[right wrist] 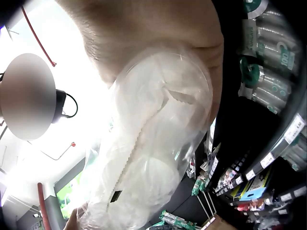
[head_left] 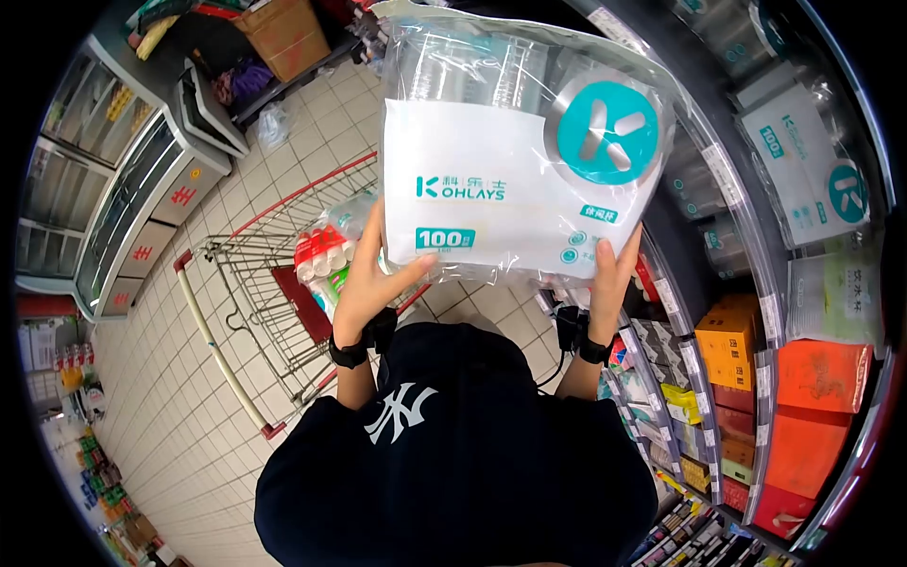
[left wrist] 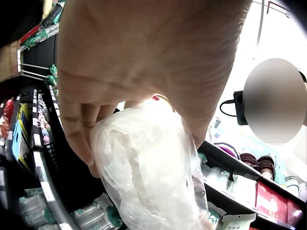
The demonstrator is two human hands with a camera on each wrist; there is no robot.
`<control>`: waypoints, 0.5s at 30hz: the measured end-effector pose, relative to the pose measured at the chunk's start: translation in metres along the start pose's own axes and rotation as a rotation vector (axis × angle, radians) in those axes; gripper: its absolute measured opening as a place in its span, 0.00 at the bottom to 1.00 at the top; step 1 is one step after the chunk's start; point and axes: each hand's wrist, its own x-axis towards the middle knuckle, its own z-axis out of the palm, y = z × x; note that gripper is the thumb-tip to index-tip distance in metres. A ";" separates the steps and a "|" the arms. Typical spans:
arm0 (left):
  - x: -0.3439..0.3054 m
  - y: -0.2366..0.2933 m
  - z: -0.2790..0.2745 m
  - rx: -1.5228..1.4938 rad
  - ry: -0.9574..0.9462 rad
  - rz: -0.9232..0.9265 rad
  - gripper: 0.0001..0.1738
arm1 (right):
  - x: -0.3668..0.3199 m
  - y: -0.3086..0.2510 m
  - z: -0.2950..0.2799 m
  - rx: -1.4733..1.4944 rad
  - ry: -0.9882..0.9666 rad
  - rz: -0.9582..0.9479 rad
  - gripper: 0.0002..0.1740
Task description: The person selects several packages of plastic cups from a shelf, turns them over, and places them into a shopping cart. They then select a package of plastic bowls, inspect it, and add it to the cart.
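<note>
A large clear bag of disposable plastic cups (head_left: pixel 482 180), with a white label and a teal K logo, is held up in front of the body in the head view. My left hand (head_left: pixel 364 288) grips its lower left corner, thumb across the front and the other fingers behind. At the lower right corner my right hand (head_left: pixel 612 283) holds it the same way. From the left wrist, the palm (left wrist: pixel 148 52) bends over one end of the bag (left wrist: pixel 144 163). The right wrist view shows the bag's crimped seam (right wrist: pixel 127 165) running along its underside.
A wire shopping cart with a pale handle (head_left: pixel 222 345) stands at the left, packaged goods inside. Shelves on the right carry another cup pack (head_left: pixel 798 161), orange boxes (head_left: pixel 727 345) and red packages (head_left: pixel 803 454). Freezer cabinets (head_left: pixel 151 227) line the far left.
</note>
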 end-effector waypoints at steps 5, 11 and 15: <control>-0.002 -0.007 -0.017 0.142 0.045 -0.048 0.43 | 0.012 0.012 0.023 -0.070 -0.181 0.074 0.28; -0.015 -0.030 -0.053 0.209 0.090 -0.160 0.35 | 0.011 0.052 0.052 -0.130 -0.391 0.169 0.26; -0.031 -0.062 -0.084 0.212 0.161 -0.178 0.32 | 0.002 0.071 0.078 -0.176 -0.490 0.176 0.28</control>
